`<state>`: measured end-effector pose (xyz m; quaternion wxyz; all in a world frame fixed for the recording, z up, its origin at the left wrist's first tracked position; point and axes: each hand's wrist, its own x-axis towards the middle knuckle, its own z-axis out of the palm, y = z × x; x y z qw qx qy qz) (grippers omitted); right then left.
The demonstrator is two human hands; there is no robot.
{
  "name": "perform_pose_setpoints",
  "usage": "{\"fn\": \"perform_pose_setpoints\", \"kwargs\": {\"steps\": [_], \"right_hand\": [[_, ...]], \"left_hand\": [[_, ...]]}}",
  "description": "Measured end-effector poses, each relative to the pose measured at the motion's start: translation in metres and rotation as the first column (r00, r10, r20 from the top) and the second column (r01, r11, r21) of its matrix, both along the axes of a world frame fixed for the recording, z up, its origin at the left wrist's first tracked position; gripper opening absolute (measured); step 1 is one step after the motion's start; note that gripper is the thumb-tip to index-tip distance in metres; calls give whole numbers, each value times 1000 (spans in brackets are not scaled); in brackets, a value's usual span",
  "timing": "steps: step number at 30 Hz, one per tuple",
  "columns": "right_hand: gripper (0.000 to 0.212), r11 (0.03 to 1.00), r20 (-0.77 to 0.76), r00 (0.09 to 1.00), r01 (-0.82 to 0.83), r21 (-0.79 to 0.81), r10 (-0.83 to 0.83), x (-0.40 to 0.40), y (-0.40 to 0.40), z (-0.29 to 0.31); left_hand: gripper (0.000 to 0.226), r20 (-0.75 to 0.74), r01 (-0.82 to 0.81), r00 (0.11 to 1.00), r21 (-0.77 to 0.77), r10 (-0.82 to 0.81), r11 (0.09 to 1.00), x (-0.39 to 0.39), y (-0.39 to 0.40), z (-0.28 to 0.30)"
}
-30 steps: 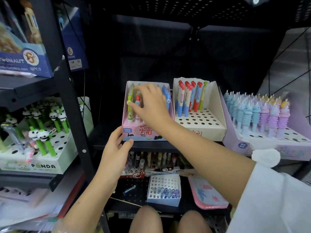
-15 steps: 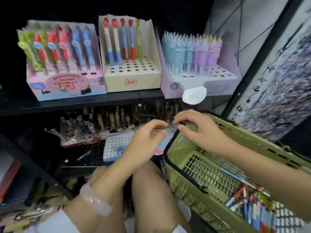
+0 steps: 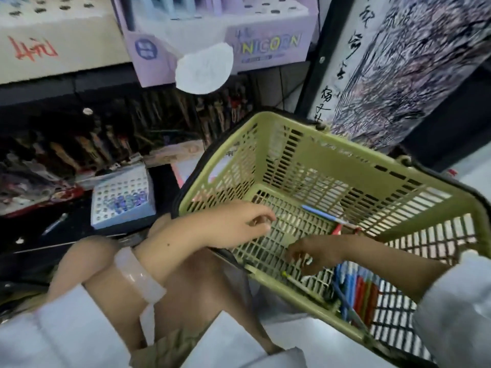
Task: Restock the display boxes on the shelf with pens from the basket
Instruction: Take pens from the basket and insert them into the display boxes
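Green slatted plastic basket [image 3: 372,179] holds both loosely curled, empty hands: left hand [image 3: 233,224], right hand [image 3: 316,252], near slim coloured pens [image 3: 358,290].

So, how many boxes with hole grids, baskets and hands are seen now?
Boxes: 3 (beige box, purple box, small box)
Baskets: 1 (basket)
Hands: 2 (left hand, right hand)
Total: 6

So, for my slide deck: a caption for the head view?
Both hands reach into the green basket toward loose pens.
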<state>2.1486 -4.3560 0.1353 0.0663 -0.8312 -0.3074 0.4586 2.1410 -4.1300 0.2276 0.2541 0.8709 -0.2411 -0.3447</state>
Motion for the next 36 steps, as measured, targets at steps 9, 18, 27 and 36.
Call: {"fn": "perform_pose_setpoints", "kwargs": {"steps": [9, 18, 27, 36], "right_hand": [[82, 931, 325, 896, -206, -300, 303, -10, -59, -46], [40, 970, 511, 826, -175, -169, 238, -5, -64, -60], [58, 837, 212, 834, -424, -345, 510, 6, -92, -27], [50, 801, 324, 740, -487, -347, 590, -10, -93, -39]], "left_hand": [[42, -91, 75, 994, 90, -66, 993, 9, -19, -20], [41, -147, 25, 989, 79, -13, 997, 11, -14, -25], [38, -183, 13, 983, 63, -1, 998, 11, -13, -27], [38, -158, -16, 987, 48, 24, 999, 11, -14, -25]]}}
